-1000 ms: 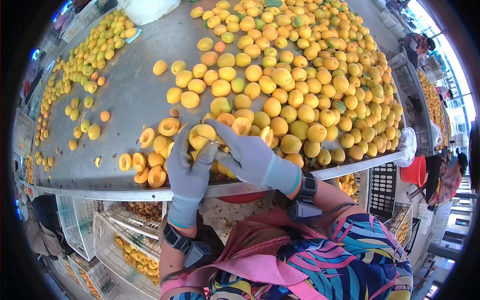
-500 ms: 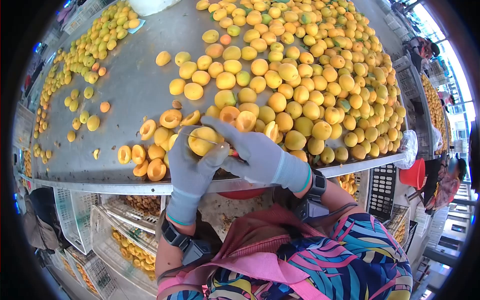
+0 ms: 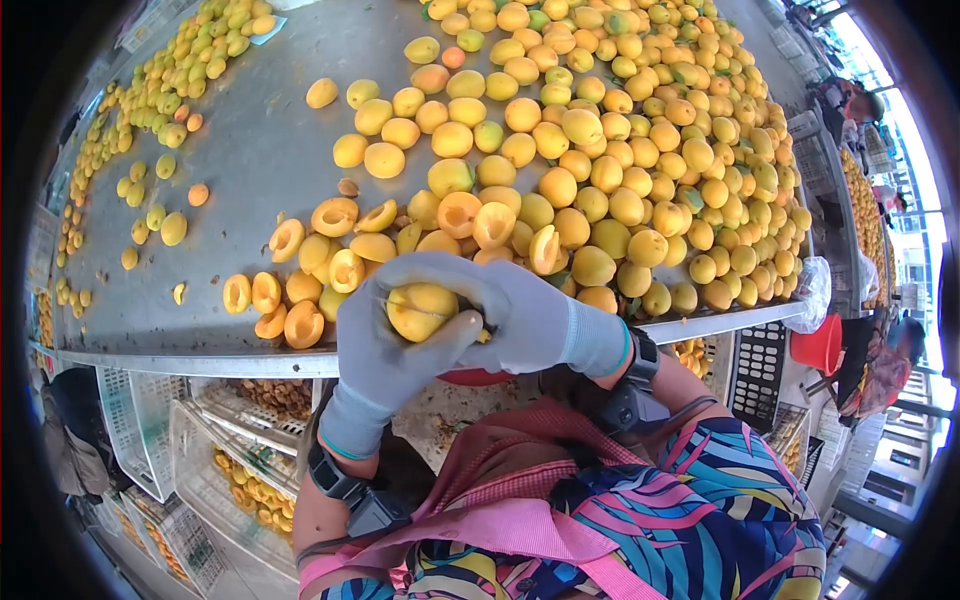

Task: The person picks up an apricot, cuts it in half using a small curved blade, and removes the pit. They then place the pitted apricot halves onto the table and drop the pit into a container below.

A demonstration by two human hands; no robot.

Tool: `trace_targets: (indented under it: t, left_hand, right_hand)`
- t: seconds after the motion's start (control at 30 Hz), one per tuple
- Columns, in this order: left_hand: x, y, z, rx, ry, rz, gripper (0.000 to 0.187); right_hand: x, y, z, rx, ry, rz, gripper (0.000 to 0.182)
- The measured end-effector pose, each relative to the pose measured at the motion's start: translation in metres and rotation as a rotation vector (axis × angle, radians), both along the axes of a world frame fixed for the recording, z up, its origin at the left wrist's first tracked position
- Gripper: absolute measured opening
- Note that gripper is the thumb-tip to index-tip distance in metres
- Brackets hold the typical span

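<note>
Above the table's near edge, my left hand (image 3: 375, 335), in a grey glove, is closed round a yellow apricot (image 3: 420, 310) with a cut line along it. My right hand (image 3: 525, 310), also gloved, curls over the apricot's far side and presses against it. A small knife is in the right hand; its blade is hidden now, though a thin blade showed across the fruit earlier. Just beyond my hands lie split apricot halves (image 3: 335, 216) with their hollows showing, and a loose brown pit (image 3: 347, 187).
A large heap of whole apricots (image 3: 640, 170) covers the right of the metal table (image 3: 240, 200). Another pile (image 3: 180, 90) lies far left. Under the near edge stand crates (image 3: 140, 430), some with halves. A red bucket (image 3: 818, 345) and several people are at right.
The apricot has turned in my hands and the knife blade has gone out of sight. My right fingers have closed farther round the fruit. The view has shifted slightly.
</note>
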State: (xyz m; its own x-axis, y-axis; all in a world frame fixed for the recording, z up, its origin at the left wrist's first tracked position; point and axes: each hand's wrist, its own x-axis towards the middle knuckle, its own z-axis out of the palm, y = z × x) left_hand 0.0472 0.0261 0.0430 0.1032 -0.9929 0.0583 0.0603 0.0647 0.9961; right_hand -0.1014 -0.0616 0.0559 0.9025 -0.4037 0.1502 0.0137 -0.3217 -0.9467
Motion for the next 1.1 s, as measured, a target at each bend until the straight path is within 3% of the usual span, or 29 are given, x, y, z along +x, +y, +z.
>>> trace_targets:
  t: [0.1,0.2,0.3,0.4,0.43,0.5,0.63,0.7,0.83,0.93,1.0,1.07,1.1]
  left_hand:
    - [0.004,0.005,0.005,-0.020,0.004,-0.096,0.033]
    - [0.004,0.006,0.002,-0.168,-0.091,-0.104,0.032]
    - [0.010,0.010,0.004,-0.027,-0.054,-0.179,0.030]
    - [0.008,0.007,0.004,-0.074,-0.027,-0.168,0.030]
    - [0.006,0.010,0.004,-0.075,-0.028,-0.165,0.030]
    - [0.002,0.015,0.004,0.136,0.072,0.046,0.033]
    - [0.007,0.010,0.010,0.204,0.108,0.010,0.038]
    - [0.018,0.011,0.003,0.283,0.062,-0.162,0.039]
    - [0.010,0.005,0.000,0.243,0.069,-0.055,0.037]
    - [0.008,-0.002,0.001,0.236,-0.099,-0.045,0.035]
    - [0.004,-0.002,-0.002,0.228,0.014,0.056,0.029]
    - [0.010,-0.003,-0.017,0.196,-0.061,0.144,0.025]
    - [0.017,-0.005,-0.023,0.160,-0.134,0.237,0.022]
  right_hand:
    - [-0.001,0.002,0.009,0.051,0.176,0.066,0.070]
    - [-0.001,0.002,-0.001,-0.012,0.069,0.102,0.073]
    - [0.001,0.003,-0.007,-0.044,-0.009,0.089,0.069]
    - [0.003,0.002,-0.010,0.002,-0.010,0.131,0.072]
    - [0.005,0.004,-0.012,0.002,0.003,0.084,0.069]
    - [0.008,0.003,-0.011,-0.004,0.007,0.030,0.067]
    - [0.007,0.002,-0.011,-0.069,0.035,-0.040,0.061]
    - [0.006,0.003,-0.013,-0.081,0.049,-0.033,0.060]
    - [0.008,0.000,-0.022,-0.106,0.070,-0.122,0.057]
    - [0.012,-0.001,-0.032,-0.151,0.018,-0.211,0.054]
    - [0.010,0.001,-0.025,-0.167,-0.007,-0.252,0.053]
    - [0.007,0.003,0.002,0.478,0.183,-0.189,0.054]
    - [0.005,0.003,0.008,0.476,0.177,-0.192,0.054]
